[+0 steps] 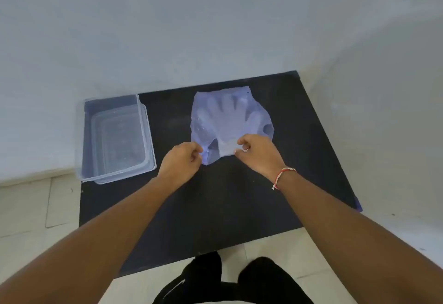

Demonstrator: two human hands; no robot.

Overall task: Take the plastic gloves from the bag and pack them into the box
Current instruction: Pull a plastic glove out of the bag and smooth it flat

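A bluish see-through plastic bag (208,121) lies on the black table (215,203), and the finger shapes of plastic gloves (230,112) show through it. My left hand (182,160) pinches the bag's near left edge. My right hand (256,152) pinches the near end of the gloves at the bag's mouth. A clear plastic box (112,136) stands open on the table's left side, apart from both hands, with nothing visible inside it.
The clear box seems to rest on its clear lid (149,160), which juts out on the right. The table stands against a pale wall (167,28). Tiled floor (28,205) surrounds it, and my dark-clothed legs (239,279) are at the near edge.
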